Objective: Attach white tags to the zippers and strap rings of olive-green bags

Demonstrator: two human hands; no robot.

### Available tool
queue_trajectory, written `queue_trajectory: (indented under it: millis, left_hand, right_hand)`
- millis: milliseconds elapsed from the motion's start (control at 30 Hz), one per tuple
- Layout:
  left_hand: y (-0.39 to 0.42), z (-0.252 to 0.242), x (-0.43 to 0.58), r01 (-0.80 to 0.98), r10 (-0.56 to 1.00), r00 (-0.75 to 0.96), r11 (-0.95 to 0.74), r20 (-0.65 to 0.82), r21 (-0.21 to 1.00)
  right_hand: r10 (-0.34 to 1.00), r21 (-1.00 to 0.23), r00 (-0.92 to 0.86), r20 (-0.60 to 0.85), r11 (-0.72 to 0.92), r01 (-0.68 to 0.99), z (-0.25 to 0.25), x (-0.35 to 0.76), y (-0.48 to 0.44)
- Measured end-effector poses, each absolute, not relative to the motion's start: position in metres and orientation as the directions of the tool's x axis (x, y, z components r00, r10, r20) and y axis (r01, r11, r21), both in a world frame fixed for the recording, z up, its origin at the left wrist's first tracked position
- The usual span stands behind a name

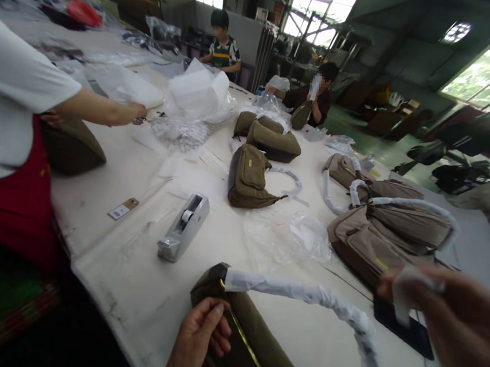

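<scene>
An olive handbag (261,340) with a gold-toned zip lies in front of me at the table's near edge. White wrapping (303,292) covers its strap, which arches to the right. At the zip's upper end is my left hand (204,333), thumb and forefinger pinched together over the bag; whatever lies between them is too small to make out. My right hand (455,322), blurred, is raised at the right and closed on a crumpled white strip (405,292), thin like paper or film. Below that hand lies a dark flat object (403,331), partly covered.
A grey tape dispenser (183,226) and a tag (123,208) lie left of the bag. Beyond are another olive handbag (250,178), taupe handbags (390,237) and clear plastic (296,237). A co-worker's arm (106,110) reaches across at left; two people work farther back.
</scene>
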State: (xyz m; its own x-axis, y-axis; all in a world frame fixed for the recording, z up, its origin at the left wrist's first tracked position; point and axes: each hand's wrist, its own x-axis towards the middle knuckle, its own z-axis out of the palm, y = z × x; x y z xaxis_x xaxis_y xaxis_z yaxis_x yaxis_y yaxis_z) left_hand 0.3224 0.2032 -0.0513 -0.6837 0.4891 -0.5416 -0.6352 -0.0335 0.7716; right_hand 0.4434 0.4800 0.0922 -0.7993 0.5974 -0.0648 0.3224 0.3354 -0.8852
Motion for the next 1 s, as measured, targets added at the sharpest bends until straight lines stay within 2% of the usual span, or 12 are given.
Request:
queue_trajectory:
  millis: [33,100,133,267,400,500,600,700,833,1000]
  left_hand:
    - [0.203,-0.052,0.323,-0.629,0.485,-0.691,-0.037,-0.536,0.777]
    - [0.202,-0.053,0.324,-0.608,0.468,-0.716,-0.051,-0.519,0.793]
    - [0.201,-0.054,0.324,-0.594,0.456,-0.730,-0.057,-0.508,0.803]
    - [0.198,-0.058,0.322,-0.545,0.422,-0.772,-0.054,-0.476,0.837]
    - [0.195,-0.061,0.317,-0.498,0.424,-0.801,-0.078,-0.423,0.864]
    - [0.194,-0.057,0.315,-0.475,0.383,-0.828,-0.089,-0.410,0.876]
    - [0.194,-0.047,0.312,-0.473,0.376,-0.834,-0.112,-0.404,0.874]
    - [0.195,-0.036,0.303,-0.571,0.416,-0.786,-0.207,-0.457,0.794]
    - [0.194,-0.030,0.288,-0.698,0.476,-0.685,-0.211,-0.552,0.684]
    - [0.191,-0.030,0.280,-0.701,0.535,-0.650,-0.149,-0.539,0.698]
  right_hand:
    - [0.565,-0.855,-0.821,-0.087,0.381,0.352,0.092,0.450,0.452]
    - [0.257,-0.823,-0.928,-0.269,0.439,0.360,0.080,0.448,0.401]
    - [0.233,-0.818,-0.931,-0.281,0.449,0.359,0.071,0.439,0.380]
    - [0.276,-0.808,-0.942,-0.192,0.500,0.312,0.028,0.388,0.342]
    - [0.166,-0.826,-0.980,-0.110,0.533,0.183,0.001,0.352,0.333]
    - [0.170,-0.867,-0.982,-0.086,0.473,0.158,-0.002,0.342,0.323]
    - [0.093,-0.927,-0.972,-0.215,0.293,0.233,0.007,0.341,0.313]
    - [0.024,-0.942,-0.952,-0.307,0.139,0.307,0.014,0.346,0.310]
    - [0.091,-0.909,-0.911,-0.402,0.075,0.409,0.009,0.360,0.317]
    - [0.105,-0.831,-0.824,-0.556,-0.045,0.555,-0.001,0.372,0.327]
